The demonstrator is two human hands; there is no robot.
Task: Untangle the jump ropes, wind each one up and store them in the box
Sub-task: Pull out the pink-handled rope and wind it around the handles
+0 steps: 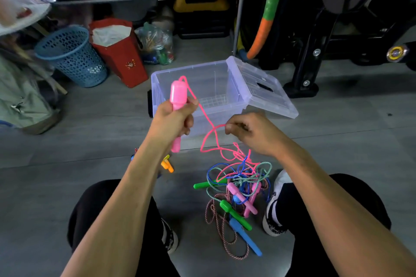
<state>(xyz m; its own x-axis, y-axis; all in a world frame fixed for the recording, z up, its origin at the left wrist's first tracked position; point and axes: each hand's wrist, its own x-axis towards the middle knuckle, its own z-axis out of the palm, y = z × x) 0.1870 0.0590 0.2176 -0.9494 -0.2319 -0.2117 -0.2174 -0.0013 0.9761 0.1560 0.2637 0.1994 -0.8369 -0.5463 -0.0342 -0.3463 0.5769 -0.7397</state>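
Note:
My left hand (173,120) grips a pink jump-rope handle (177,94) upright in front of the clear plastic box (157,87). Its pink cord (208,139) loops from the handle top down to my right hand (249,132), which pinches the cord, and runs on into a tangled pile of ropes (238,186) on the floor between my feet. The pile holds green (234,213), blue (245,238) and pale pink (249,200) handles with blue, teal and braided cords. An orange handle (167,164) lies partly hidden behind my left forearm.
The box's lid (265,90) leans open on its right side. A blue mesh bin (72,56) and a red paper bag (121,54) stand at the back left. A black exercise machine frame (315,47) stands at the back right. Grey floor lies all around.

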